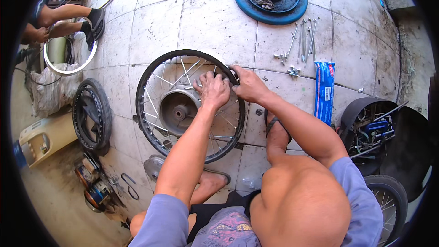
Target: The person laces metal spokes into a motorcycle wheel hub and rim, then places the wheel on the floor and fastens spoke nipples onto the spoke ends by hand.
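Note:
A black wheel rim [143, 97] lies flat on the tiles before me, partly laced with silver spokes [184, 69]. Inside it sits a grey metal hub [170, 110], off toward the rim's left. My left hand [213, 90] reaches over the spokes at the upper right of the hub, its fingers bent around a spoke. Just right of it, my right hand [249, 85] is closed on the rim's upper right edge, thumb and forefinger at the black metal. What lies beneath both sets of fingertips is hidden.
Loose spokes [303, 41] and small nipples [293, 71] lie at the upper right, beside a blue packet [324, 92]. A blue round stand base [240, 0] is beyond. Right stands a tool bin [350, 110]; left, a tyre [106, 110] and another person's legs [68, 13].

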Demonstrator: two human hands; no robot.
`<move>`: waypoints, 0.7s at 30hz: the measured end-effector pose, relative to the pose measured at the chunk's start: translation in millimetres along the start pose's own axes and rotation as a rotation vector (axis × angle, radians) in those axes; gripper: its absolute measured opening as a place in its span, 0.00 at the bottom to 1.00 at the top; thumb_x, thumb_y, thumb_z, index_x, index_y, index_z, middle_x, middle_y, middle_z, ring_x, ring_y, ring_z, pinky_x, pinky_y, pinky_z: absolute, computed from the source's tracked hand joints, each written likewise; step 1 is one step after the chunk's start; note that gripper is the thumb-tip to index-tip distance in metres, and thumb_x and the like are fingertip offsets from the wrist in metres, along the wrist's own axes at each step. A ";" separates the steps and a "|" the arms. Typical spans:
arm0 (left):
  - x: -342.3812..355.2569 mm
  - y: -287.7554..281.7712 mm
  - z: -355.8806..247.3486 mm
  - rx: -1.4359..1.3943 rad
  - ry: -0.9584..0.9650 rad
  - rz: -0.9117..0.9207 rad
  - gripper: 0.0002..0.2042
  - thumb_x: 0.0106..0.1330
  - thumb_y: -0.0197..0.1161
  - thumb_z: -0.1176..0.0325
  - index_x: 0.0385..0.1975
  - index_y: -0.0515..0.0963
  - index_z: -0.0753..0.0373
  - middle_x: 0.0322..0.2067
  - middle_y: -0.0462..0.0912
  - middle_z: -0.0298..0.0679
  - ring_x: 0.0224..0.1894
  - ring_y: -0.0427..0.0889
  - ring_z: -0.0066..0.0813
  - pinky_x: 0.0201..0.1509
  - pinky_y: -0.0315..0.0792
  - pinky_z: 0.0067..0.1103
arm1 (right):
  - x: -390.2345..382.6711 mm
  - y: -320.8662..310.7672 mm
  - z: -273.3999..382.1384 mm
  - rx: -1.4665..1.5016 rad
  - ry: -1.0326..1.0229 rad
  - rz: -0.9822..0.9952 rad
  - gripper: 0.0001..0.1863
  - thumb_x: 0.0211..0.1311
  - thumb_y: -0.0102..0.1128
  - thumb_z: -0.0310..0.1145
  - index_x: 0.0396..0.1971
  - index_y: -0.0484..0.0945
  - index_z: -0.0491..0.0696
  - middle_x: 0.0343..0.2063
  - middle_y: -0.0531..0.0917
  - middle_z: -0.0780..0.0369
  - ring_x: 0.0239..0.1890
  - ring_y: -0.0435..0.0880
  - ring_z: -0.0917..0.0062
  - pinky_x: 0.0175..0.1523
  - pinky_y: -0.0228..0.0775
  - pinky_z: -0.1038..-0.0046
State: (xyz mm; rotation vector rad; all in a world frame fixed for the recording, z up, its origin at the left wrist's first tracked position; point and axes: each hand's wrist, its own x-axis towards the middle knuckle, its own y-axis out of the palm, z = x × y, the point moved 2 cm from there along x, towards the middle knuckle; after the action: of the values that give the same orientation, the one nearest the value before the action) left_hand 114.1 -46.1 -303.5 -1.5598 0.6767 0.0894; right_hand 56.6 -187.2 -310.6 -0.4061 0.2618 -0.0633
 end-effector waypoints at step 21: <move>-1.2 -4.1 -4.4 -0.015 -0.035 0.058 0.19 0.70 0.51 0.54 0.49 0.81 0.60 0.57 0.72 0.49 0.67 0.60 0.48 0.71 0.39 0.54 | -5.0 6.9 -10.6 -0.003 0.035 0.002 0.31 0.48 0.62 0.30 0.56 0.74 0.39 0.49 0.80 0.45 0.53 0.80 0.52 0.61 0.71 0.63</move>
State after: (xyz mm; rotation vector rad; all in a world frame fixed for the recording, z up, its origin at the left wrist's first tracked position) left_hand 113.4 -49.9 -298.8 -1.5496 0.6949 0.1655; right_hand 49.0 -184.3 -321.6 -0.4075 0.2966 -0.0683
